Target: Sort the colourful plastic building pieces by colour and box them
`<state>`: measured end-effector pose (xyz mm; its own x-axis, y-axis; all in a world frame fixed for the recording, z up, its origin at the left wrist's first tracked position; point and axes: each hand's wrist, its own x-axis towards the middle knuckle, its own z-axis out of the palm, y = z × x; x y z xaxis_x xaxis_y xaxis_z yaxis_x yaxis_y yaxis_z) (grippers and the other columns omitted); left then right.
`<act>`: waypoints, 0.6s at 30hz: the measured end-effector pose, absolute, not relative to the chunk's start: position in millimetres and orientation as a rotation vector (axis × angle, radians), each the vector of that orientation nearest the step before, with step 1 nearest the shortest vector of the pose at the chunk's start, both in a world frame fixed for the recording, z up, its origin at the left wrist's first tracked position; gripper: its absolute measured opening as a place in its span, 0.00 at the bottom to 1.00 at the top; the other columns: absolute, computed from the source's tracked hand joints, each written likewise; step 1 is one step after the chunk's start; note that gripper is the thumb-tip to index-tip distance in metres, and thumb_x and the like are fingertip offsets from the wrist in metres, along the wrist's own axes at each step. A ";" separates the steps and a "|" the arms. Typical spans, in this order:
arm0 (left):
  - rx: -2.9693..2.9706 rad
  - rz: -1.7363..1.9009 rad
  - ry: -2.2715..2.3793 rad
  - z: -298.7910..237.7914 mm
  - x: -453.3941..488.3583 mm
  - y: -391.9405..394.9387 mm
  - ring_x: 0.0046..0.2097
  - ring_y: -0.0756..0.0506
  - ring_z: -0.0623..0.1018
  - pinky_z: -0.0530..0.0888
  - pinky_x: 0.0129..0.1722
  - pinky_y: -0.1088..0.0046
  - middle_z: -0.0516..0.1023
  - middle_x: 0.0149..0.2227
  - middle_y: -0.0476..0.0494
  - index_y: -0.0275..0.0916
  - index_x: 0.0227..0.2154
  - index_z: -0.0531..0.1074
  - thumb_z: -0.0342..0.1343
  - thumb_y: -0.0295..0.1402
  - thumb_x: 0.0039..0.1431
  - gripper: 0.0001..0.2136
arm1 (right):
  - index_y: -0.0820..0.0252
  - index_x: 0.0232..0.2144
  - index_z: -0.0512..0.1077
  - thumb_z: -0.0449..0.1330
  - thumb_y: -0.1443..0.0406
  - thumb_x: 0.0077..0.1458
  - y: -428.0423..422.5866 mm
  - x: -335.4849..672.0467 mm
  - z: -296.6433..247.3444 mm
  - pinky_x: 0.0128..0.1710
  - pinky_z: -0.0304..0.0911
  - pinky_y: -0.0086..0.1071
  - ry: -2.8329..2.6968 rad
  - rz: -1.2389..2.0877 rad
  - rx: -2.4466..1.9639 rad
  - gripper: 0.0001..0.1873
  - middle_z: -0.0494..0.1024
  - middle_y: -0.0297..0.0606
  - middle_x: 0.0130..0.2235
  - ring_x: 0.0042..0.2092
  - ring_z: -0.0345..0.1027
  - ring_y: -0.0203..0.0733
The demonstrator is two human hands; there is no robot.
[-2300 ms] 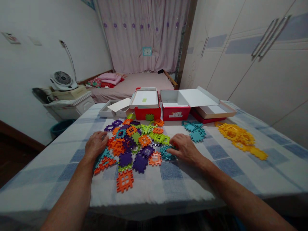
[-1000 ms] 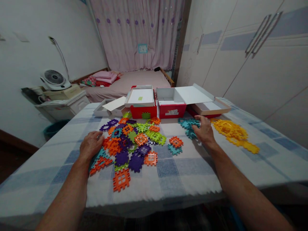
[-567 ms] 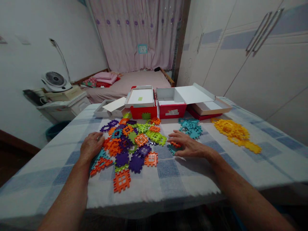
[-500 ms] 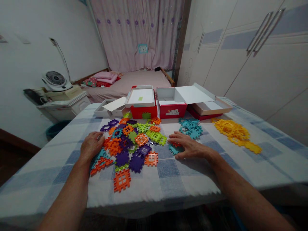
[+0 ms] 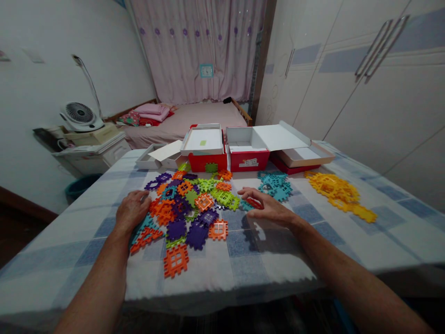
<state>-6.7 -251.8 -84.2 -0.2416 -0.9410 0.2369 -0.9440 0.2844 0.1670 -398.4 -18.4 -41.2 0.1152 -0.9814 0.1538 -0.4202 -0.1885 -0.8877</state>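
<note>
My left hand point(image 5: 132, 209) rests against the left side of a mixed pile of plastic interlocking pieces, its fingers lying loosely beside the orange pieces point(image 5: 163, 211). Teal and orange triangular pieces point(image 5: 146, 237) stick out next to its wrist. Above the cloth, to the right of the pile, my right hand point(image 5: 266, 206) grips a teal interlocking piece point(image 5: 246, 205) with some orange showing between the fingers; the palm hides part of it. Purple pieces point(image 5: 197, 235), green pieces point(image 5: 225, 198) and a single orange window piece point(image 5: 176, 260) belong to the mixed pile.
A teal heap point(image 5: 275, 184) and a yellow heap point(image 5: 333, 189) lie to the right. Along the back stand a red box with a white tray point(image 5: 207, 162), an open red box point(image 5: 248, 161) and a cardboard lid point(image 5: 309, 157). A checked cloth point(image 5: 278, 264) covers the table.
My right hand has risen from the cloth and shifted slightly left, lifting the teal piece with it; a shadow now shows beneath. My left hand has stayed in place.
</note>
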 end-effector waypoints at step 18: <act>1.739 0.007 -2.259 -79.3 -11.0 -246.0 0.55 0.36 0.71 0.68 0.56 0.58 0.71 0.55 0.34 0.34 0.50 0.73 0.40 0.40 0.60 0.24 | 0.61 0.53 0.65 0.56 0.62 0.56 -28.9 -427.7 -62.8 0.57 0.56 0.49 2.357 -1.195 -2.200 0.23 0.71 0.49 0.53 0.57 0.61 0.54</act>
<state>-11.0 -246.0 -79.3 -0.2292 -0.9458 0.2300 -0.9471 0.2712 0.1714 -427.7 -28.9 -62.8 -0.1553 -0.7561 0.6357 -0.9597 -0.0371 -0.2786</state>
